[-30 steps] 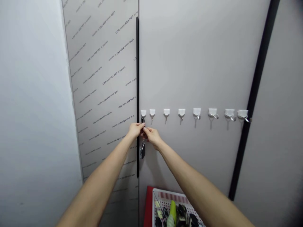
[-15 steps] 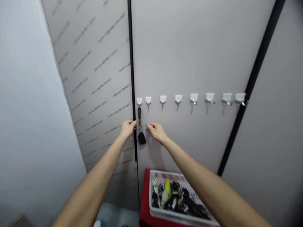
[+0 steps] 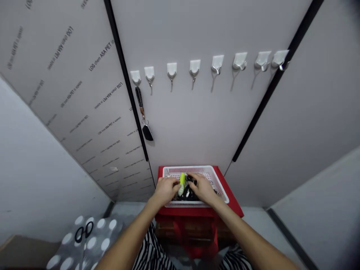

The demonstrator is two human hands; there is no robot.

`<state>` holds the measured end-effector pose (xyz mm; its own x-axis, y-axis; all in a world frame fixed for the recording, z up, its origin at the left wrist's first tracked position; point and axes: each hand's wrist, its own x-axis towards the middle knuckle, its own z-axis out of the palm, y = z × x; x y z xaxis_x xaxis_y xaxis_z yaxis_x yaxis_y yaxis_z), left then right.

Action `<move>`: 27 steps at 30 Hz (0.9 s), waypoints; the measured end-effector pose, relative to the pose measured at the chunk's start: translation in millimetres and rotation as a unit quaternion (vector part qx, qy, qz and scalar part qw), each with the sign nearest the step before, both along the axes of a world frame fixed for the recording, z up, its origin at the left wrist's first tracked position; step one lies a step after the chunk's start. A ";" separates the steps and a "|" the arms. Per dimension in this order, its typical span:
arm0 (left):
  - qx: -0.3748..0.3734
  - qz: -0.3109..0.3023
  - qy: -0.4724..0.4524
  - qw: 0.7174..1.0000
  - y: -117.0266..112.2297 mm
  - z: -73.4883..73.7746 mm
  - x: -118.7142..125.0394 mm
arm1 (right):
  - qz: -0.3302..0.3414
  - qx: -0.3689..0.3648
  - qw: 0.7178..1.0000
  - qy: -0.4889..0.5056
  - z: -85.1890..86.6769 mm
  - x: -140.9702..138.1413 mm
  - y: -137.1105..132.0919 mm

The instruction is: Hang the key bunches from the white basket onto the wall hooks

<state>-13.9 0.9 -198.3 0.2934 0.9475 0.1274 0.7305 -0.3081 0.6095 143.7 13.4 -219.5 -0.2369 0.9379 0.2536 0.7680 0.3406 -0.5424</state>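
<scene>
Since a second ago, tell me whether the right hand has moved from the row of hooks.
Yes. The right hand has dropped from beside the leftmost hook, where the key fob hangs, down into the white basket below, beside the left hand.

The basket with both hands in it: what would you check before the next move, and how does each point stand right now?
1. Both hands over the basket: ok, left hand and right hand reach inside.
2. Something gripped: cannot tell, fingers hide it.
3. Yellow-green item between the hands: ok, visible.
4. Key fob hanging from first hook: ok.
5. Next hook free: ok.
6. Basket resting on red stand: ok.
</scene>
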 end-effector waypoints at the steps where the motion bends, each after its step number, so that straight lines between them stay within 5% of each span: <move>1: 0.015 -0.001 0.023 1.000 -3.3 -2.3 2.7 | 0.014 0.014 0.999 -0.030 -0.3 -0.2 -1.7; 6: 0.075 -0.022 0.046 0.996 -16.2 -12.2 3.0 | 0.129 0.015 0.980 -0.154 5.5 -6.7 -2.8; 11: 0.075 -0.001 0.017 0.997 -14.4 -18.3 0.5 | 0.128 0.011 0.973 -0.192 9.4 -13.8 1.4; 16: 0.004 0.018 -0.116 0.993 -5.2 -7.5 -4.0 | 0.130 0.034 0.977 -0.169 17.4 -10.0 3.6; 22: 0.044 0.056 -0.213 0.975 0.2 12.4 -9.9 | 0.040 0.011 0.999 0.021 18.1 -0.8 5.5; 27: -0.004 0.062 -0.260 0.964 2.2 0.0 -1.3 | 0.017 -0.061 0.963 0.262 15.0 -1.9 4.1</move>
<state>-15.2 3.1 -198.3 0.0768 0.9728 0.2184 0.3570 -0.2314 0.9050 141.8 17.5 -204.5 -0.1376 0.9624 0.2343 0.3678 0.2693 -0.8901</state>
